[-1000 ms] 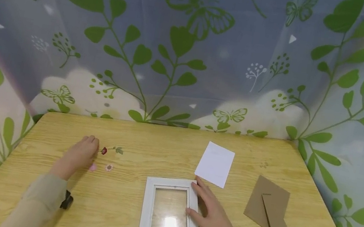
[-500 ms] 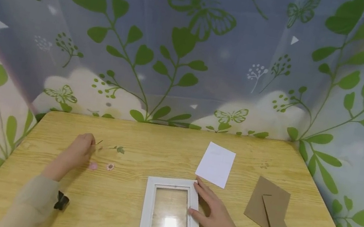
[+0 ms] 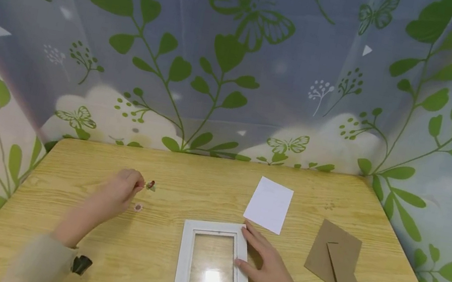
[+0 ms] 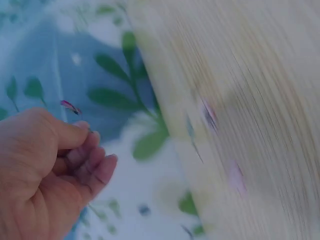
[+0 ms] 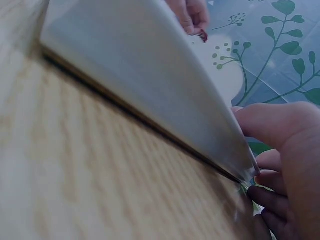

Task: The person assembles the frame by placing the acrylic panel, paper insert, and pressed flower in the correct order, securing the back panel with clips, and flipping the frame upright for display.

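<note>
My left hand [image 3: 122,188] pinches a small dark-red dried flower [image 4: 70,106] between thumb and fingertips, just above the table. Behind it in the head view lies a green leaf sprig [image 3: 152,188]. A pale pressed flower with a dark centre [image 3: 138,207] is near that hand. The left wrist view, blurred, also has a pink flower [image 4: 237,177] on the table. My right hand [image 3: 268,272] rests on the right side of a white picture frame [image 3: 183,264], fingers near its upper corner, thumb on its side. The frame lies flat with its glass [image 3: 207,258] showing.
White paper [image 3: 268,204] lies behind the frame. To the right is a brown backing board [image 3: 325,259] with its stand leg. A few tiny pale pieces [image 3: 329,206] sit at the far right. Patterned cloth [image 3: 235,87] borders the wooden table [image 3: 149,268].
My left hand has lifted the red flower, turned it and carried it right, over the leaf sprig. The pink flower is now hidden in the head view. My right hand stays on the picture frame.
</note>
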### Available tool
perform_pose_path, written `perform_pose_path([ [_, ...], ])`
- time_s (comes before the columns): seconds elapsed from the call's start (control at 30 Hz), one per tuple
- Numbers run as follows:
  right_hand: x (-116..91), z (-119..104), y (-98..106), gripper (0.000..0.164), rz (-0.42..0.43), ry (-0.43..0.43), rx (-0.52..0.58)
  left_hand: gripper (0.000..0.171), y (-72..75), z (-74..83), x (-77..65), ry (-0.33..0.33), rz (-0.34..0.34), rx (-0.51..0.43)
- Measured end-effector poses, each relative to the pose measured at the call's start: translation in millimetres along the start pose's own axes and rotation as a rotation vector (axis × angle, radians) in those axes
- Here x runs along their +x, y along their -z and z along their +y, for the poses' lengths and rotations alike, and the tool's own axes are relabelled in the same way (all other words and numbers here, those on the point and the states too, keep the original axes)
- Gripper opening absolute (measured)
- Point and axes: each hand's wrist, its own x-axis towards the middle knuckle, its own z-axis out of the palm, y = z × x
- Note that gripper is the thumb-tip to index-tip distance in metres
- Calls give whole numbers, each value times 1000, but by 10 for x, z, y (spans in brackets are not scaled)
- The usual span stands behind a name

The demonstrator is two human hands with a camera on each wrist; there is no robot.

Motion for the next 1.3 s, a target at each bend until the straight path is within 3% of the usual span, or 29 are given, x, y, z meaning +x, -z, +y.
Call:
perform_pose_path([
  [0.13, 0, -4, 0, 71, -2, 0, 3, 17, -55, 342, 99, 132, -86, -107],
  [0.27, 3, -22, 8, 70, -3, -7, 22, 13, -135, 653, 172, 235, -123, -208],
  [0.53, 1, -3, -4, 70, -5, 1, 15, 15, -391, 1131, 182, 266, -175, -349],
  [0.7, 1, 8, -4, 69, 1, 1, 6, 17, -555, 1357, 205, 289, -163, -340],
  [0.93, -8, 27, -13, 69, 23, 17, 12, 23, -738, 1569, 261, 302, -202, -285],
  [1.17, -12, 37, -21, 68, 37, 25, 9, 11, -841, 1701, 350, 328, -256, -174],
  [1.3, -8, 25, -19, 69, 33, 33, 20, 17, -911, 1719, 357, 367, -293, -149],
])
